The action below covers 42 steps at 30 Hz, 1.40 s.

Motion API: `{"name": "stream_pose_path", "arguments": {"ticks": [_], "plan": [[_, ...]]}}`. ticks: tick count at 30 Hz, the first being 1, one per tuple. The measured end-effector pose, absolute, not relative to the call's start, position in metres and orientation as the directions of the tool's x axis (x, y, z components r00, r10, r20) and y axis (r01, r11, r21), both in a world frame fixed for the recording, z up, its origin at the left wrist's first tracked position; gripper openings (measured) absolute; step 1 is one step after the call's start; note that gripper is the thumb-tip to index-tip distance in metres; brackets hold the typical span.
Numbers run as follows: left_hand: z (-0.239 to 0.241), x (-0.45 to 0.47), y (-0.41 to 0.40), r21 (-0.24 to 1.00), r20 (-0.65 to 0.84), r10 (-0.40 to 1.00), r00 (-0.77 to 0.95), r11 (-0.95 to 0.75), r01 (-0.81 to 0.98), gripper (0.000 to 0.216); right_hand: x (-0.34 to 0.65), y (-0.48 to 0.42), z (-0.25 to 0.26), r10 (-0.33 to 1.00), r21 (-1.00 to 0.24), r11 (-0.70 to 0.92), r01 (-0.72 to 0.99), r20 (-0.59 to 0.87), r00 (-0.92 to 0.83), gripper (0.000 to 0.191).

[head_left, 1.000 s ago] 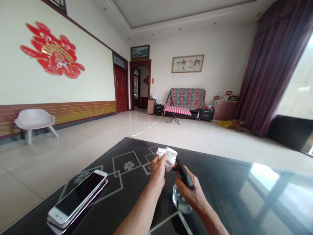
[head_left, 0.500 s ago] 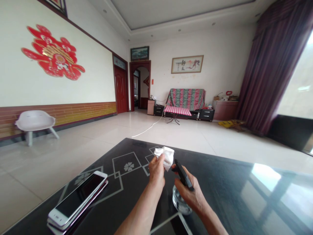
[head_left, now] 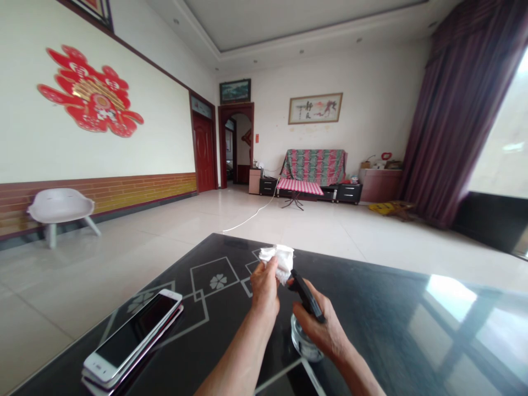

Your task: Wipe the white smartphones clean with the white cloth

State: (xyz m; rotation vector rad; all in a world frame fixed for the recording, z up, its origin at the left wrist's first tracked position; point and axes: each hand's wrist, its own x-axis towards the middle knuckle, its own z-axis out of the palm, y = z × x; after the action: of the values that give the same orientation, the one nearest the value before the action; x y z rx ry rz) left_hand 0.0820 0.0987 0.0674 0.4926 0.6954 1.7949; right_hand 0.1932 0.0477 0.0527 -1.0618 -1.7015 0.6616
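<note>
My left hand [head_left: 264,289] is closed on a crumpled white tissue [head_left: 279,259], which it holds above a glossy black table [head_left: 371,324]. My right hand [head_left: 319,327] grips a small black device [head_left: 306,295], tilted up toward the tissue so that its upper end is touching or almost touching it. Under my right hand a clear glass object [head_left: 303,344] stands on the table. At the table's left corner lie two stacked phones [head_left: 132,338], the top one white with a dark screen.
Beyond the table is an open tiled floor with a white cable [head_left: 251,214] across it. A white chair [head_left: 61,208] stands by the left wall. A covered sofa [head_left: 315,168], low cabinets and dark curtains [head_left: 457,121] are at the far end.
Both hands stay close together. The tissue and the black device have shifted slightly toward each other, and the view has risen a little.
</note>
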Motion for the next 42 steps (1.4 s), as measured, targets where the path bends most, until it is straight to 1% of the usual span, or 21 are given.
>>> {"name": "stream_pose_path", "arguments": {"ticks": [8, 18, 27, 36, 42], "plan": [[0.065, 0.083, 0.098, 0.682, -0.013, 0.95, -0.312, -0.22, -0.697, 0.033, 0.195, 0.048, 0.05, 0.9, -0.835, 0.433, 0.338, 0.423, -0.108, 0.039], [0.066, 0.084, 0.097, 0.691, -0.001, 0.948, -0.32, -0.23, -0.685, 0.038, 0.195, 0.05, 0.046, 0.908, -0.857, 0.418, 0.301, 0.402, -0.116, 0.046], [0.064, 0.085, 0.096, 0.696, 0.007, 0.95, -0.313, -0.229, -0.68, 0.039, 0.196, 0.051, 0.048, 0.906, -0.833, 0.422, 0.358, 0.397, -0.144, 0.046], [0.056, 0.084, 0.102, 0.712, 0.011, 0.931, -0.365, -0.264, -0.65, 0.035, 0.196, 0.048, 0.046, 0.908, -0.835, 0.418, 0.357, 0.399, -0.129, 0.045], [0.047, 0.082, 0.107, 0.737, 0.007, 0.926, -0.377, -0.26, -0.624, 0.039, 0.194, 0.048, 0.049, 0.894, -0.825, 0.447, 0.346, 0.425, -0.143, 0.043]]}}
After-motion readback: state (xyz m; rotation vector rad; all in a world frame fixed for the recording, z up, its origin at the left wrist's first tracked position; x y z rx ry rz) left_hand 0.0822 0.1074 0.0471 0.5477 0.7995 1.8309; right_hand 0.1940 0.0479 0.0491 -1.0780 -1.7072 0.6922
